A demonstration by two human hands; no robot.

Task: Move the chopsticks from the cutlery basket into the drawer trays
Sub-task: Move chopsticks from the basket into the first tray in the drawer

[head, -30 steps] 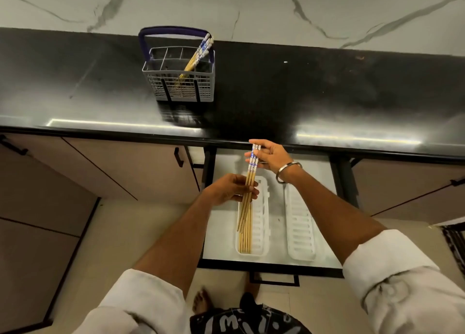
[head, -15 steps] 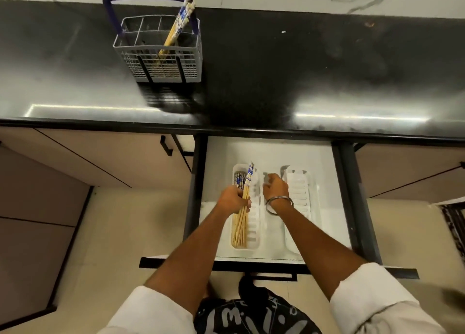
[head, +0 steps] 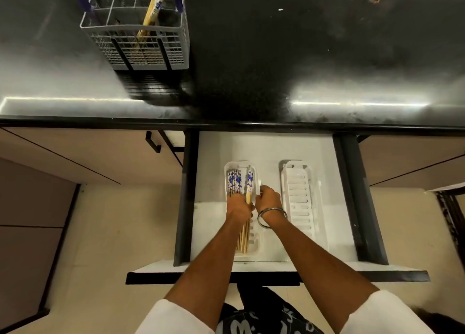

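Left hand [head: 239, 208] grips chopsticks [head: 247, 195] inside left tray [head: 254, 252]; right hand [head: 269, 199] beside, pinching tray's rim.

Both forearms rise from the lower edge of the frame toward its centre, bare from rolled white sleeves at the bottom corners. They converge, so the hands sit just beside each other a little below mid-frame. The left hand [head: 238, 209] is seen back-up, knuckles toward the top of the frame, its fingers curled down round chopsticks [head: 249, 185] (the fingertips themselves are hidden under the hand). The right hand [head: 268, 199] lies just right of it, also back-up, fingers bent and pointing up-left, their tips at a tray rim [head: 259, 184]. A metal bangle [head: 271, 216] circles the right wrist.
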